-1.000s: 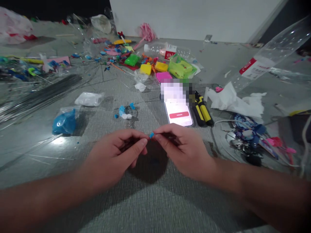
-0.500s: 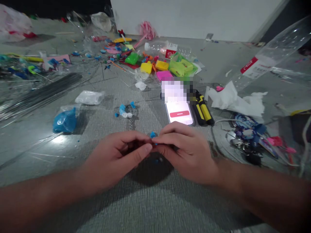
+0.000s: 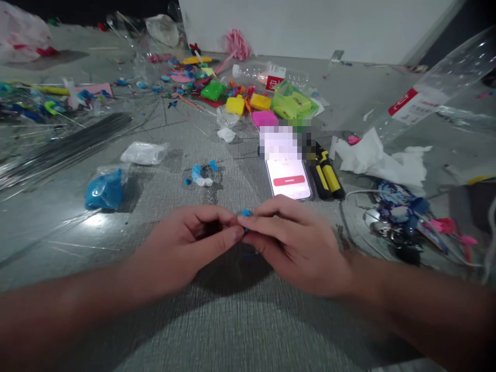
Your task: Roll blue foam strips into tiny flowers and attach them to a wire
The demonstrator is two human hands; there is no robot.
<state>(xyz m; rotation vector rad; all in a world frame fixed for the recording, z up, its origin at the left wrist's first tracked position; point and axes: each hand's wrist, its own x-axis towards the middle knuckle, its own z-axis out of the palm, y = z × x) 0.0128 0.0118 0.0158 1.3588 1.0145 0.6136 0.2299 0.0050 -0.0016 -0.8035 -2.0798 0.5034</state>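
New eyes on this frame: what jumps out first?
Probably the bright phone screen, lit up just beyond the right hand, with yellow-and-black handles to its right. Next, front and center, the fingertips of that hand and the left hand come together at a small blue piece. Then the big clear bottle with a red-and-white label, slanting at the upper right.
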